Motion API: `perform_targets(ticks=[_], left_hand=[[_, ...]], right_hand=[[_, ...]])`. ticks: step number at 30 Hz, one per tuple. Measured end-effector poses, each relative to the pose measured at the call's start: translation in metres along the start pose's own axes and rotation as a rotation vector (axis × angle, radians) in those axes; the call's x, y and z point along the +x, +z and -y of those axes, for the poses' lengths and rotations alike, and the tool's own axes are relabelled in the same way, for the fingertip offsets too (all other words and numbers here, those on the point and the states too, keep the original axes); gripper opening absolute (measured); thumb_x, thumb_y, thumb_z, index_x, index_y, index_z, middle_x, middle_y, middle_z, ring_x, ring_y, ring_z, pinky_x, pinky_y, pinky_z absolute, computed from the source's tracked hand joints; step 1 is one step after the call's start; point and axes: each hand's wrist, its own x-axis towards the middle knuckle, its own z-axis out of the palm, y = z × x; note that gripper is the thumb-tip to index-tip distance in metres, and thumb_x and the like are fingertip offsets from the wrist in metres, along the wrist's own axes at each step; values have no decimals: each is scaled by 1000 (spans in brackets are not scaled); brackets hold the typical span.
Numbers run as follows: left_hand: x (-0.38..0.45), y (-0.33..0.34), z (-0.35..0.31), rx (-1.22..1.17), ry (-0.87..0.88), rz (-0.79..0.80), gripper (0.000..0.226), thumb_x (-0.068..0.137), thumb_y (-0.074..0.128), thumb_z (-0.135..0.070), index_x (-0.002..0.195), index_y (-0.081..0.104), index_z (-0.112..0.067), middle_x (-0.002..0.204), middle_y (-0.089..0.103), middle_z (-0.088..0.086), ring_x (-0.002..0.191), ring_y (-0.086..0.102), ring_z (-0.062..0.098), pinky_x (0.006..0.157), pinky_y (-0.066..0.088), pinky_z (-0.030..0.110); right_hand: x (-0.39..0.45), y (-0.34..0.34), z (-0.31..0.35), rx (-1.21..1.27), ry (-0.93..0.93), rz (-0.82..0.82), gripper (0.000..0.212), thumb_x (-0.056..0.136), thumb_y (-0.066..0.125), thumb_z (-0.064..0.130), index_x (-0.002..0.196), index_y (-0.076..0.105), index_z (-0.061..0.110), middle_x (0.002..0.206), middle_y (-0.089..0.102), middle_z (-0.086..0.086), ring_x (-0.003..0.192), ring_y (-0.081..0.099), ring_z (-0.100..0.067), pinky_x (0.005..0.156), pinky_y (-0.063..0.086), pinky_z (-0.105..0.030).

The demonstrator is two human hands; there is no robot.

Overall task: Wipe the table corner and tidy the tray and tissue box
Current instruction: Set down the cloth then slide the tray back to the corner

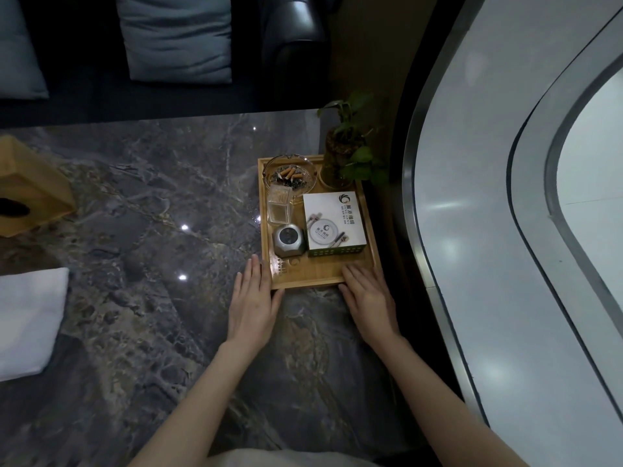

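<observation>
Flat, spread fingers of the left hand point(253, 303) and right hand point(369, 294) press the near corners of the rectangular wooden tray point(317, 274), gripping nothing. Its long axis runs away from them along the dark marble surface point(151, 214); the wooden tissue box point(30, 187) sits far left, nearer the left hand.

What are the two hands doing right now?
Left hand: open, flat against the wooden tray's near-left corner.
Right hand: open, fingers on the tray's near edge, holding nothing.

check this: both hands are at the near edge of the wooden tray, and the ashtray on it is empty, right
Not quite. The ashtray holds cigarette butts and ash, as the head view shows. The rest stands: left hand and right hand are at the near edge of the wooden tray.
</observation>
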Motion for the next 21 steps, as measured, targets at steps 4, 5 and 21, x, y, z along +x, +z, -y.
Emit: perform_targets(ticks=[4, 5, 21], left_hand=[[4, -1, 3, -45, 35, 26, 71, 93, 21, -47, 144, 3, -3, 156, 6, 13, 144, 3, 20, 114, -4, 29], [5, 0, 3, -72, 37, 31, 68, 95, 27, -41, 144, 0, -3, 157, 4, 12, 144, 0, 17, 114, -4, 28], [3, 14, -10, -170, 60, 37, 64, 91, 17, -50, 137, -15, -17, 150, -12, -2, 143, -7, 13, 117, -1, 29]], right_hand=[[-2, 5, 0, -42, -16, -16, 65, 99, 16, 42, 112, 66, 4, 114, 69, -13, 108, 65, -27, 104, 35, -37], [-1, 5, 0, -36, -5, -23, 64, 99, 16, 42, 112, 66, 4, 114, 69, -13, 108, 65, -27, 105, 34, -33], [-7, 12, -16, -12, 35, -175, 57, 100, 22, 36, 116, 62, 0, 118, 66, -16, 115, 59, -29, 110, 23, -33]])
